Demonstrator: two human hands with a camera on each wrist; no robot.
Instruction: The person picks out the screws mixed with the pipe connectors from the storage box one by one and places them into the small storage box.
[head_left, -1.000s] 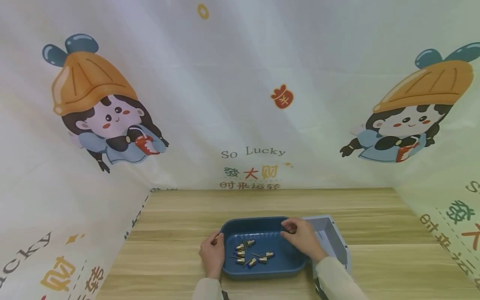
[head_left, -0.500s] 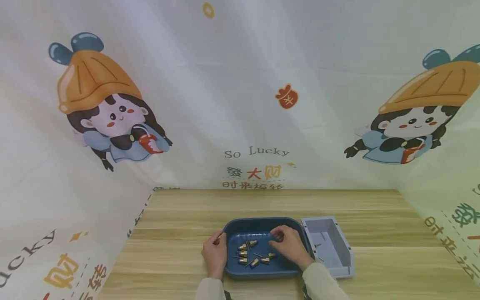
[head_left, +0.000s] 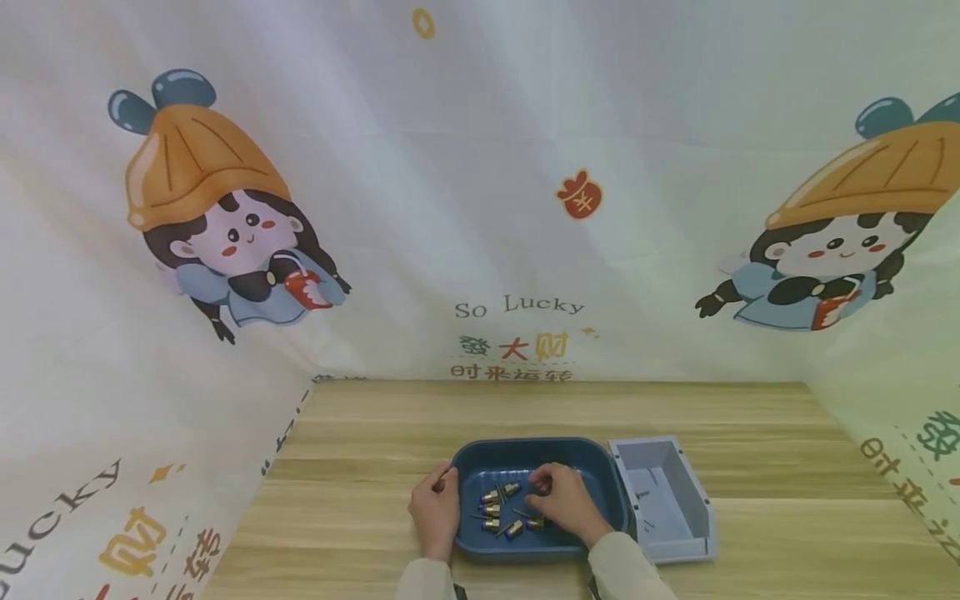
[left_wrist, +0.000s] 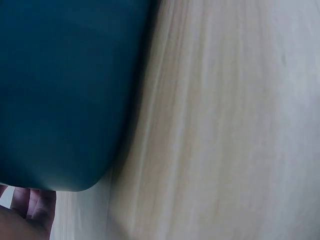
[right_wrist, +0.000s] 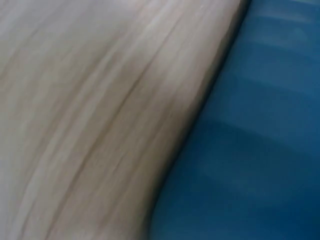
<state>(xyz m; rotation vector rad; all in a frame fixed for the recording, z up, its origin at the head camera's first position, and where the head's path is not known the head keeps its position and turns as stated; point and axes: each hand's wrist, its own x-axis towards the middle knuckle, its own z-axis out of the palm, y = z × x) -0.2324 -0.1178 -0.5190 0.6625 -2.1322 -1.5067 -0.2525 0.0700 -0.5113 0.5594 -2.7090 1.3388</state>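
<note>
In the head view a dark blue tray (head_left: 540,546) stands on the wooden table, with small brass fittings (head_left: 491,509) with blue ends lying mostly in its left half. Thin metal pins (head_left: 522,514) lie among them. My left hand (head_left: 435,510) holds the tray's left rim; in the left wrist view its fingers (left_wrist: 42,207) touch the tray's outer wall (left_wrist: 65,100). My right hand (head_left: 562,502) hovers over the tray, just right of the fittings, fingers loosely bent with a gap to the thumb. Nothing shows between them. The right wrist view shows only the tray's wall (right_wrist: 250,165) and table.
A light grey open bin (head_left: 699,547) stands right beside the tray, with several thin pins (head_left: 642,495) on its floor. Printed curtains (head_left: 397,250) enclose the wooden table (head_left: 360,467) at the back and both sides.
My right hand has moved left from the tray's right rim to above the fittings, uncovering the grey bin. The left hand stays at the left rim. The whole head view has shifted slightly.
</note>
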